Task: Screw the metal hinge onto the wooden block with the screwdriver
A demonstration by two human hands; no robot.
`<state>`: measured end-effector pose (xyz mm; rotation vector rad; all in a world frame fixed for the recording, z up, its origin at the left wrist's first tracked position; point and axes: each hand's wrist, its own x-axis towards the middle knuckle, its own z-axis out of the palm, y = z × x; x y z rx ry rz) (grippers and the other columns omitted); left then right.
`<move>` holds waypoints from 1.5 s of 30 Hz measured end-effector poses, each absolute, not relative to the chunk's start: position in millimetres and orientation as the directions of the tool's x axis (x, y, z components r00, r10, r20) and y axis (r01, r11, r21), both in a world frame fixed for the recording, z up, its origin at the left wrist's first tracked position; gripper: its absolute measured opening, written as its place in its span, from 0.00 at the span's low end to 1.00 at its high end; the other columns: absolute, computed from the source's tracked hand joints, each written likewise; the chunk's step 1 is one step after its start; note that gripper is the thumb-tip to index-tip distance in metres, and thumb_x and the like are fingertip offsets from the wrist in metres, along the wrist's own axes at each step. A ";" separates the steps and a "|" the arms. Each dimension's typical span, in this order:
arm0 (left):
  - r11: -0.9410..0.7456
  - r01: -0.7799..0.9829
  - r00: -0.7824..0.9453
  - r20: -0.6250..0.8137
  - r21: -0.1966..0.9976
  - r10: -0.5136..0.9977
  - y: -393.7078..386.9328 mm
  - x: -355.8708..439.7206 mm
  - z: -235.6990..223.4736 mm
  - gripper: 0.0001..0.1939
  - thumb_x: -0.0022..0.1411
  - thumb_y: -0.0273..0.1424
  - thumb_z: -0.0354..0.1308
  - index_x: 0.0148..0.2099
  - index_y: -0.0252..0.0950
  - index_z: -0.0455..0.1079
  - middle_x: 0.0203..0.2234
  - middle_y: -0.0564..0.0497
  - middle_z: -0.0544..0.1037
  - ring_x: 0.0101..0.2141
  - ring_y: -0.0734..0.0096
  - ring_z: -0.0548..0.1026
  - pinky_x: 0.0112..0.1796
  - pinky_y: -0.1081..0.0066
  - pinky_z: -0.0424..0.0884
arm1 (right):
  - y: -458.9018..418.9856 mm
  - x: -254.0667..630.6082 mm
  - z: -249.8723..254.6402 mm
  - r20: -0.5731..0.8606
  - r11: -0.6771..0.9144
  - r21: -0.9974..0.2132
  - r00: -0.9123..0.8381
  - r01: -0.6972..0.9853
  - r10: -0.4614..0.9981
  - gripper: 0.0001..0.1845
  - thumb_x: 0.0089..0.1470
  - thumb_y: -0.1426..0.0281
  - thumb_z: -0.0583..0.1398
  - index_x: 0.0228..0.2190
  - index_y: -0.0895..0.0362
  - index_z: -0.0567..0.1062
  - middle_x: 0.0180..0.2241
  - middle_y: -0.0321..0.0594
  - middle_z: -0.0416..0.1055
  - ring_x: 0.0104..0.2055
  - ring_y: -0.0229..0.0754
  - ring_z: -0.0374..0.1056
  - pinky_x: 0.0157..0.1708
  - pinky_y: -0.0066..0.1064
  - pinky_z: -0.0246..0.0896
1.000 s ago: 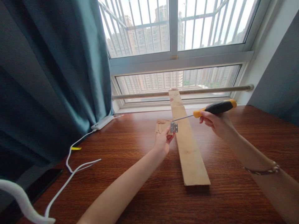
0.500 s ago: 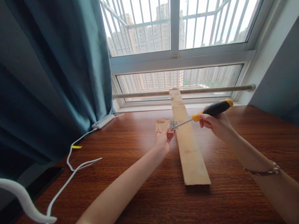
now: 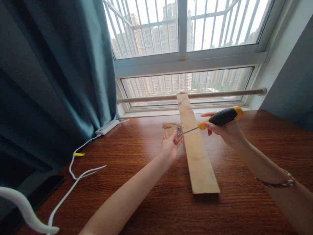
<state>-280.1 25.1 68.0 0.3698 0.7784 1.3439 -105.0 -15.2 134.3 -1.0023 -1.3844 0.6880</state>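
A long pale wooden plank [image 3: 198,156] lies on the brown wooden table [image 3: 137,182], its far end resting on a metal rail. A small wooden block [image 3: 168,129] sits against the plank's left edge. My left hand [image 3: 170,147] pinches a small metal hinge [image 3: 179,130] at the joint between block and plank. My right hand [image 3: 225,130] grips a screwdriver [image 3: 215,119] with a black and yellow handle. Its thin shaft points left, with the tip at the hinge.
A teal curtain [image 3: 53,81] hangs at the left. A white power adapter [image 3: 107,127] and white cables [image 3: 78,173] lie on the table's left side. A dark phone [image 3: 45,189] rests near the left edge. The window rail [image 3: 220,94] runs along the back.
The screwdriver tip has come down from above the hinge onto it. The hinge looks folded more upright under my left fingers. The right hand has loosened its fingers round the handle.
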 end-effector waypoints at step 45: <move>0.247 -0.705 0.082 -0.270 0.665 0.959 21.7 -279.4 69.2 0.04 0.59 0.23 0.56 0.35 0.28 0.72 0.28 0.43 0.79 0.30 0.65 0.79 0.39 0.66 0.73 | 29.6 -95.2 89.1 0.039 0.259 -0.861 0.450 -0.439 0.892 0.24 0.37 0.59 0.67 0.17 0.55 0.57 0.13 0.25 0.54 0.12 0.25 0.37 0.10 0.23 0.30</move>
